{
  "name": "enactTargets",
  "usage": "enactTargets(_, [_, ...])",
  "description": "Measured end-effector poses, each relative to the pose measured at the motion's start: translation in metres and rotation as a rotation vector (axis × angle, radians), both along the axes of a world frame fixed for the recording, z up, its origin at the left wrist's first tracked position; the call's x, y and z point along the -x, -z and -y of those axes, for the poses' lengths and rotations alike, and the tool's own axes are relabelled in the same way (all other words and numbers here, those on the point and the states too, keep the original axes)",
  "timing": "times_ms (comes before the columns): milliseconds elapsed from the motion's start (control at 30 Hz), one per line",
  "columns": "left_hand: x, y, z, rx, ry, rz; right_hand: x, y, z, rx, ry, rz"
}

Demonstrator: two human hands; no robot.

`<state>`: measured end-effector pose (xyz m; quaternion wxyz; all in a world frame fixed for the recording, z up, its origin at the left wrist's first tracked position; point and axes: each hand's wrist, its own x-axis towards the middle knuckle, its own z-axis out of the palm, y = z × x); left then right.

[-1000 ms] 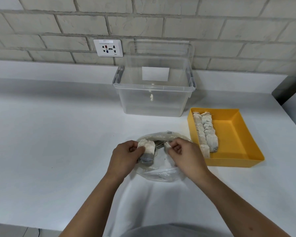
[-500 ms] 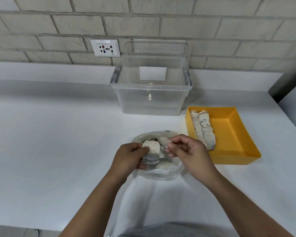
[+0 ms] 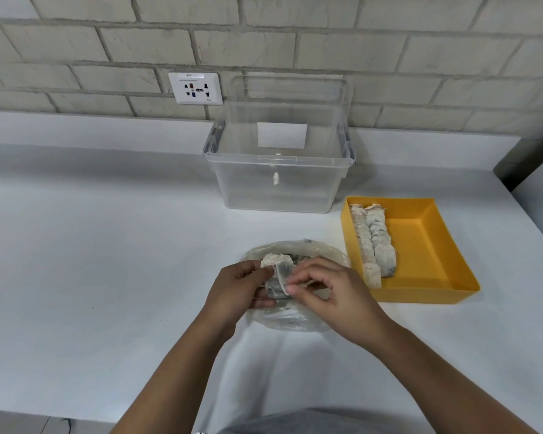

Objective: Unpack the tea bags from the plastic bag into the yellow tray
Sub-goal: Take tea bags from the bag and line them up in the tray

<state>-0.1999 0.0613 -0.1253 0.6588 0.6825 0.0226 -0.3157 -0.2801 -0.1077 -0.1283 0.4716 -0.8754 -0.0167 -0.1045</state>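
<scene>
Above open plastic bag (image 3: 295, 322), just left of yellow tray (image 3: 436, 261): pinching one tea bag (image 3: 282, 272) between curled fingers of left hand (image 3: 235, 291) and right hand (image 3: 331, 296). Light, soft, thin paper, probably tears easily. Best pinched gently at top edge. Rows of tea bags (image 3: 373, 242) already along tray's left wall.
</scene>
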Motion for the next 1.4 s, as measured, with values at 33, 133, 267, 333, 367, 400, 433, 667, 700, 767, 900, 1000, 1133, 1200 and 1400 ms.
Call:
enactTargets(33, [0.001, 0.0, 0.0, 0.007, 0.001, -0.005, -0.002, 0.001, 0.0, -0.009, 0.033, 0.005])
enactTargets(133, [0.003, -0.004, 0.002, 0.033, 0.012, -0.013, -0.011, 0.003, 0.001, 0.017, 0.156, 0.043])
enactTargets(267, [0.003, -0.006, 0.002, 0.03, 0.013, 0.016, -0.017, 0.004, 0.003, 0.005, 0.162, -0.044])
enactTargets(333, [0.003, -0.006, 0.002, 0.029, 0.008, 0.028, -0.018, 0.003, 0.003, -0.044, 0.17, -0.084])
enactTargets(367, [0.003, -0.006, 0.002, 0.028, 0.004, 0.039, -0.019, 0.002, 0.003, -0.068, 0.174, -0.109])
enactTargets(400, [0.003, -0.006, 0.002, 0.027, 0.0, 0.054, -0.02, 0.002, 0.003, -0.098, 0.176, -0.141])
enactTargets(433, [0.003, -0.006, 0.002, 0.025, -0.002, 0.073, -0.021, 0.001, 0.004, -0.133, 0.175, -0.176])
enactTargets(667, [0.002, -0.006, 0.002, -0.003, 0.022, 0.165, -0.028, -0.005, 0.011, -0.306, 0.146, -0.366])
enactTargets(700, [0.003, -0.005, 0.002, -0.008, 0.026, 0.174, -0.028, -0.006, 0.012, -0.328, 0.15, -0.363])
enactTargets(767, [0.003, -0.005, 0.003, -0.02, 0.031, 0.187, -0.028, -0.009, 0.011, -0.344, 0.155, -0.35])
enactTargets(900, [0.004, -0.006, 0.003, -0.02, 0.028, 0.201, -0.029, -0.01, 0.01, -0.363, 0.163, -0.336])
enactTargets(1000, [0.002, -0.006, 0.001, -0.008, 0.001, 0.212, -0.025, -0.021, 0.016, -0.539, 0.121, -0.339])
enactTargets(1133, [-0.001, -0.005, -0.001, 0.018, -0.028, 0.238, -0.019, -0.038, 0.027, -0.554, -0.088, -0.402])
enactTargets(1200, [-0.001, -0.005, 0.001, 0.046, -0.023, 0.24, -0.02, -0.039, 0.026, -0.576, -0.1, -0.407])
enactTargets(1400, [0.001, -0.007, 0.005, 0.053, 0.019, 0.247, -0.031, -0.029, 0.014, -0.588, 0.144, -0.268])
